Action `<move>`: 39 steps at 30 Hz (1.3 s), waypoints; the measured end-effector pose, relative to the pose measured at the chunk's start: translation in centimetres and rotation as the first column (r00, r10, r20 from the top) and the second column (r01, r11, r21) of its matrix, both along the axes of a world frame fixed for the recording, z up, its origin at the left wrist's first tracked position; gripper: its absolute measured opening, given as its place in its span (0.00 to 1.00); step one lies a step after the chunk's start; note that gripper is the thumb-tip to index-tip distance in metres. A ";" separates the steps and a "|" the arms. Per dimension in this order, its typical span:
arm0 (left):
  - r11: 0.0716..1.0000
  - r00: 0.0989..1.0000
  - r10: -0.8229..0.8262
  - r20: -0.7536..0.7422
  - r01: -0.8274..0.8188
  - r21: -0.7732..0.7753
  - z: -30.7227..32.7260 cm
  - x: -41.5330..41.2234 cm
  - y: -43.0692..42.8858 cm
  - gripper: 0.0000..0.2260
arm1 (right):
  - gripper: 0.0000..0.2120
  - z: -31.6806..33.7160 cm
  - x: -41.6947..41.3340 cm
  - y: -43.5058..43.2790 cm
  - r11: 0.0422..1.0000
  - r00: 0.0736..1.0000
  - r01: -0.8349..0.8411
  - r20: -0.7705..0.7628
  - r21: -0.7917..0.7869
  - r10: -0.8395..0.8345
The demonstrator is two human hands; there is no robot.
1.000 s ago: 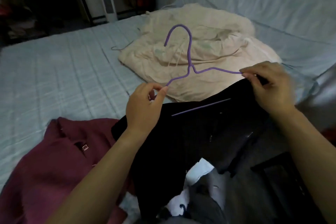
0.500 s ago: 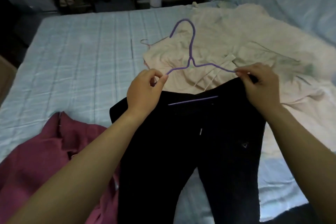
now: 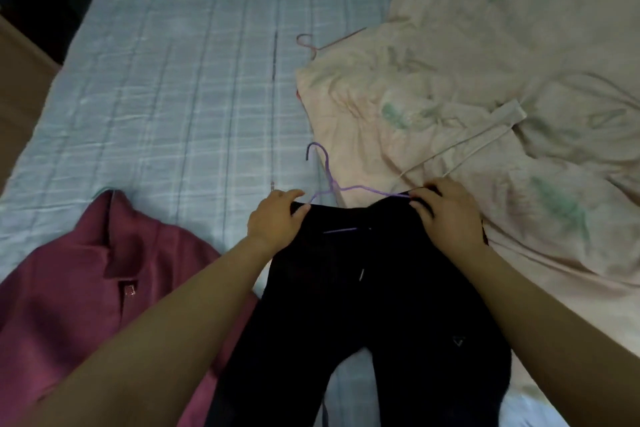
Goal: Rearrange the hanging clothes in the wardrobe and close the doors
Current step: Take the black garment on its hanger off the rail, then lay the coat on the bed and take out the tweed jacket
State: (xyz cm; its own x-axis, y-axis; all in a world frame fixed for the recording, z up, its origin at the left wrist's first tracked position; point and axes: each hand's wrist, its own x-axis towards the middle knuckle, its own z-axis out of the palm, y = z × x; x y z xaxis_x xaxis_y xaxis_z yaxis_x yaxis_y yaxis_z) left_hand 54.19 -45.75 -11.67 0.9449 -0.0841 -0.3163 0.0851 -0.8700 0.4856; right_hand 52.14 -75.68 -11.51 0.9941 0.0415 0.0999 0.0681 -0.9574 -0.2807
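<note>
1. Left hand point(image 3: 277, 218): lies at the left corner of the waistband of the black trousers point(image 3: 381, 305). Its fingers are curled over the cloth and grip it, with the thumb tip just beside the left end of the purple hanger point(image 3: 327, 177).
2. Right hand point(image 3: 446, 215): lies at the right corner of the same waistband. Its fingers are bent over the edge and hold the cloth. The hanger's right arm runs in under the fingertips; whether they also pinch the wire cannot be told.
3. Purple hanger: lies low over the bed between the two hands, hook pointing away from the person. A short stretch of its lower bar shows against the dark cloth just below the waistband.
4. Black trousers: spread on the bed sheet point(image 3: 173, 97), waist away from the person, legs parting toward the near edge.
5. Maroon garment point(image 3: 86, 288): lies on the sheet to the left, collar uppermost, touching the trousers' left side.
6. Cream quilt point(image 3: 467, 80): rumpled on the right half of the bed, its near edge beside the trousers.
7. Pink hanger point(image 3: 306, 42): its hook shows at the quilt's far left edge; the rest is hidden.
</note>
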 end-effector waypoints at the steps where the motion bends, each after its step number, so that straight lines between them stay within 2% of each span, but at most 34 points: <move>1: 1.000 0.999 -0.012 -0.035 0.013 0.018 -0.5 -0.5 0.1 0.20 | 0.19 -0.5 -0.3 0.5 0.999 1.000 0.016 -0.011 -0.036 -0.016; 4: 0.997 0.998 -0.048 -0.036 0.050 0.062 -0.5 -2.6 0.7 0.24 | 0.22 -0.9 -1.7 2.1 0.995 1.000 -0.010 -0.009 -0.101 0.009; 8: 0.994 0.997 -0.074 0.012 0.073 0.081 0.2 -6.2 2.2 0.34 | 0.26 -0.1 -5.0 5.3 0.996 0.994 -0.092 -0.057 -0.009 0.092; 12: 0.983 0.994 -0.094 0.060 0.083 0.162 0.6 -11.0 3.9 0.34 | 0.29 1.2 -9.4 9.8 0.986 0.973 -0.166 -0.162 0.019 0.167; 19: 0.983 0.990 0.067 0.126 -0.088 0.163 3.3 -21.7 8.4 0.33 | 0.35 3.1 -17.0 17.8 0.938 0.893 -0.335 -0.289 0.086 0.345; 22: 0.966 0.970 0.173 0.170 -0.201 0.161 3.2 -26.2 12.4 0.30 | 0.36 3.6 -19.5 21.7 0.903 0.861 -0.416 -0.272 0.106 0.429; 27: 0.928 0.945 0.285 0.162 -0.314 0.199 3.7 -31.3 19.6 0.31 | 0.32 3.9 -22.1 29.7 0.847 0.818 -0.508 -0.222 0.155 0.531; 32: 0.923 0.927 0.298 0.228 -0.341 0.180 2.7 -31.8 28.9 0.29 | 0.31 3.0 -22.1 39.6 0.810 0.779 -0.558 -0.221 0.183 0.587; 39: 0.971 0.974 0.122 0.189 -0.157 0.182 -0.4 -24.5 44.2 0.29 | 0.31 -1.0 -17.3 52.8 0.865 0.836 -0.464 -0.230 0.189 0.499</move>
